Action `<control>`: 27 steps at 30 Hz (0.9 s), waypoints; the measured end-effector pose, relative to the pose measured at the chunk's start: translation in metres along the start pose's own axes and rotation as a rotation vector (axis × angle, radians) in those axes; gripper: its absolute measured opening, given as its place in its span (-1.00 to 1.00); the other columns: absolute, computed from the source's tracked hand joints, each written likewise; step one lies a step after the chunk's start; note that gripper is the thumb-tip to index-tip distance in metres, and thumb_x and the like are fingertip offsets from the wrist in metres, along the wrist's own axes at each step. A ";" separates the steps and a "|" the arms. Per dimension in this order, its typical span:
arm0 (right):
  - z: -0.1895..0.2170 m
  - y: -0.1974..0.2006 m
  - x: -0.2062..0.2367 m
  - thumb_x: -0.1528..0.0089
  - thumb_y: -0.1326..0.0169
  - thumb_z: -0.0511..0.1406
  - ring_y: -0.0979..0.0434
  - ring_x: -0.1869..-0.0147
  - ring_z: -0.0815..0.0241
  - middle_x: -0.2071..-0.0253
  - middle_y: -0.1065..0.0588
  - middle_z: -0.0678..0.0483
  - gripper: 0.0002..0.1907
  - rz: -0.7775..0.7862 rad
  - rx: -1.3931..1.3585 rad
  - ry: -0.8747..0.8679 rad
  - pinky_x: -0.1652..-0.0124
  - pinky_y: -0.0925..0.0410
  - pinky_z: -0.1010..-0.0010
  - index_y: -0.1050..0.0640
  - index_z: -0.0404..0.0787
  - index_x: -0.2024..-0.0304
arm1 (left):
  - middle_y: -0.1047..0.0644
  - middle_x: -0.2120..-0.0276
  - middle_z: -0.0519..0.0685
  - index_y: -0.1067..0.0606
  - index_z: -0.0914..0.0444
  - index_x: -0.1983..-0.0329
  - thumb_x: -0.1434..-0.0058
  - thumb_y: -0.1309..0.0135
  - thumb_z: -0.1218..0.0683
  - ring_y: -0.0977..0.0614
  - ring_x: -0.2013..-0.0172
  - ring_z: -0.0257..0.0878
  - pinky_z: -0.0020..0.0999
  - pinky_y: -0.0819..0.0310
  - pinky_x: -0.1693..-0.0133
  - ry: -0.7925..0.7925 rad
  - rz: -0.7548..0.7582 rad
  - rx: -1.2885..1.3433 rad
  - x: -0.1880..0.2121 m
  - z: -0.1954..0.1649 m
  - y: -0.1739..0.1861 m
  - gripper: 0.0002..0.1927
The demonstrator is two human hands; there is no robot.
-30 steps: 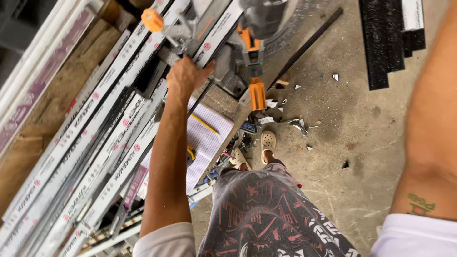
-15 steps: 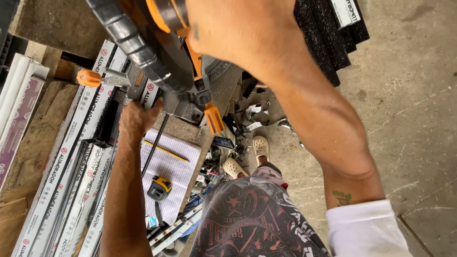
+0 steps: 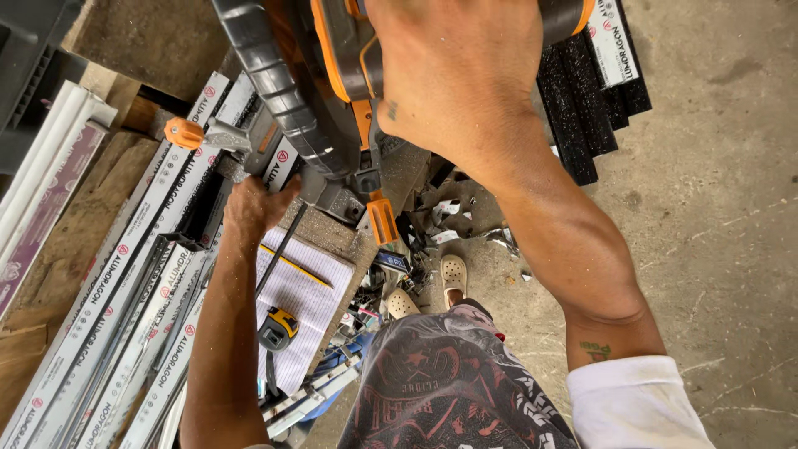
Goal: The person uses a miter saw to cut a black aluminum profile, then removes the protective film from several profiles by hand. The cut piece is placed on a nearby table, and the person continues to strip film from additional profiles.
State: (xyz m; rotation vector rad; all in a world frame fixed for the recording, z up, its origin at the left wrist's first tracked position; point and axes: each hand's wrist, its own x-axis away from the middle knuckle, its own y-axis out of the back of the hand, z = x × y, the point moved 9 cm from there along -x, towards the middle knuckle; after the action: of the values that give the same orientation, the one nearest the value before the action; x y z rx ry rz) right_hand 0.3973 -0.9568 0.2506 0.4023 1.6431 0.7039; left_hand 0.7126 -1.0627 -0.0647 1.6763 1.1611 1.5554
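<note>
Gripping the mitre saw (image 3: 332, 108) by its orange handle, the right hand (image 3: 457, 75) is closed tight. Just left of the saw, the left hand (image 3: 253, 208) presses flat on 1 aluminium profile (image 3: 179, 187): stiff, light, probably slippery, best pinned near the blade.
</note>
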 end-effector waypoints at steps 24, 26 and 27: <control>0.016 -0.004 0.004 0.17 -0.32 -0.29 -0.56 0.16 -0.02 0.22 -0.56 0.09 -0.44 0.130 0.016 0.059 0.23 -0.32 0.14 -0.62 -0.04 0.07 | -0.60 0.10 0.28 -0.56 0.41 -0.01 -0.12 -0.11 -0.50 -0.66 0.09 0.13 -0.03 -0.55 0.05 -0.098 -0.023 0.027 0.015 0.007 0.019 -0.11; 0.016 -0.010 0.004 0.11 -0.32 -0.29 -0.58 0.09 -0.03 0.18 -0.57 0.04 -0.46 0.206 0.035 0.088 0.10 -0.37 0.15 -0.62 -0.08 0.02 | -0.64 0.10 0.23 -0.59 0.35 0.04 -0.08 -0.11 -0.50 -0.70 0.09 0.08 -0.07 -0.59 0.03 -0.102 -0.015 0.100 0.014 0.015 0.018 -0.15; 0.014 -0.015 0.004 0.06 -0.32 -0.30 -0.59 0.06 -0.02 0.18 -0.57 0.00 -0.50 0.256 0.054 0.105 0.04 -0.40 0.16 -0.61 -0.13 0.03 | -0.63 0.09 0.23 -0.61 0.33 0.06 -0.08 -0.14 -0.49 -0.68 0.07 0.09 -0.07 -0.57 0.02 -0.119 -0.024 0.112 0.013 0.018 0.018 -0.19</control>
State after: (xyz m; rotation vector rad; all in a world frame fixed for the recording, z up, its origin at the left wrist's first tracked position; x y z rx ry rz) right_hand 0.4117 -0.9627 0.2375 0.6311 1.7299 0.8849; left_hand 0.7333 -1.0569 -0.0456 1.7942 1.2220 1.3787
